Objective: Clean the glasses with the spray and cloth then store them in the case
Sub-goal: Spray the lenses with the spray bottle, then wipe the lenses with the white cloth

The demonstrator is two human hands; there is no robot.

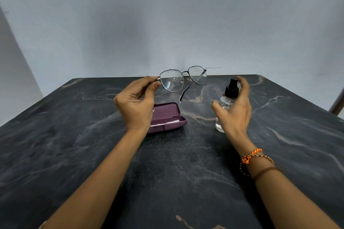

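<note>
The glasses hang in the air over the far middle of the table, above and just beyond the open case. The left hand pinches them at the left end of the frame, thumb and fingertips closed on the hinge corner. Their long axis runs left to right, tilted slightly up to the right. The lenses face the person and are dotted with droplets; one arm hangs down toward the table and the other sticks out to the right.

To the right, the right hand wraps loosely round the spray bottle, which stands upright on or just above the table; contact with the surface cannot be told. The fingers are curled about the bottle.

The case lies open near the left wrist, with something pale inside, probably the cloth.

The likely risks: a one-corner pinch on wet, thin metal could slip or twist the frame, and the droplets may run or dry into marks if wiping waits. The bottle could tip if let go carelessly.
</note>
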